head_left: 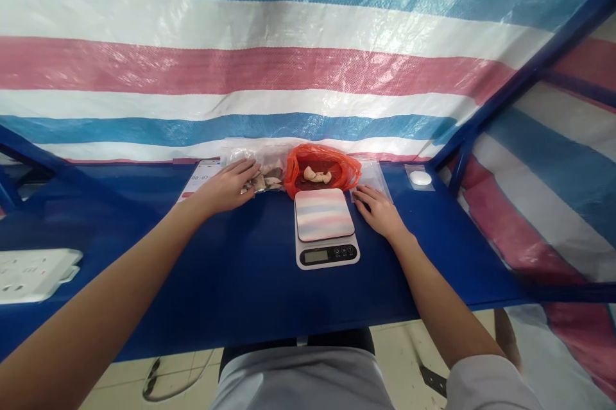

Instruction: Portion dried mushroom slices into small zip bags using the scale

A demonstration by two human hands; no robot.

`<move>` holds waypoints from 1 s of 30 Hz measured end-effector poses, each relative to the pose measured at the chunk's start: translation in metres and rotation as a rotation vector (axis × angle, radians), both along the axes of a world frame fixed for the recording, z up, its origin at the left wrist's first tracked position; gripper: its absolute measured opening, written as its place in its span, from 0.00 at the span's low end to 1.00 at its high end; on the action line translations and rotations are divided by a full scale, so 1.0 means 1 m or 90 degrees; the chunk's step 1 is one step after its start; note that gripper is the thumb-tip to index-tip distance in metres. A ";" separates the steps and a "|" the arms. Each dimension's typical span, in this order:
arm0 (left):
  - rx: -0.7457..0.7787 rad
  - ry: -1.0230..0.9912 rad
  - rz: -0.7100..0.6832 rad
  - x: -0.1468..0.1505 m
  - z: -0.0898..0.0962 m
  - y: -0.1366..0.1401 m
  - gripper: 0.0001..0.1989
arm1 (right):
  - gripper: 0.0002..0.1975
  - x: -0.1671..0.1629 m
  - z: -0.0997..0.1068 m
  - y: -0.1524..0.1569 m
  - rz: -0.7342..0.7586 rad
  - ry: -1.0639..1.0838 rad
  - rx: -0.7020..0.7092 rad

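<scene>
My left hand [237,182] lies with fingers stretched over a clear plastic bag [269,178] that holds several pale, flat pieces. Flat on the table, my right hand [378,210] rests its fingertips at the near edge of a clear zip bag [374,176]. Between the hands stands a white kitchen scale [327,256]; its plate is bare and I see no digits on its display. Directly behind the scale, an orange-red plastic bag [294,172] sits with its mouth wide, and a few pale curved pieces [316,175] lie inside.
Left of the bags lies a screen showing a timer [199,179], partly covered by my left arm. A white power strip [38,272] sits on the blue table [231,281] at left. A white oval object [420,178] lies far right. Striped sheeting [240,70] hangs behind, with blue frame posts [481,121].
</scene>
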State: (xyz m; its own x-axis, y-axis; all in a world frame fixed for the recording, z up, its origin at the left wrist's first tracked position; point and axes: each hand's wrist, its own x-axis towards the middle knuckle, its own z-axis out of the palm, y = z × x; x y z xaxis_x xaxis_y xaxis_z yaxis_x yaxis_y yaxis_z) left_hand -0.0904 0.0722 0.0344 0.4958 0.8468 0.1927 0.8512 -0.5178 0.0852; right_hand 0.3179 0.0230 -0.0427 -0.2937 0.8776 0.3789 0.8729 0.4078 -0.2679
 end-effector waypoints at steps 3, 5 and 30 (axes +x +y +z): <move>-0.026 0.001 0.010 0.000 0.006 0.002 0.26 | 0.19 0.000 0.000 0.000 -0.002 0.001 -0.003; -0.030 -0.007 0.020 0.001 0.009 0.003 0.23 | 0.19 0.000 0.001 -0.001 -0.004 0.001 -0.003; -0.011 0.041 -0.005 0.001 0.019 0.000 0.19 | 0.20 0.000 0.006 -0.002 0.012 -0.012 -0.011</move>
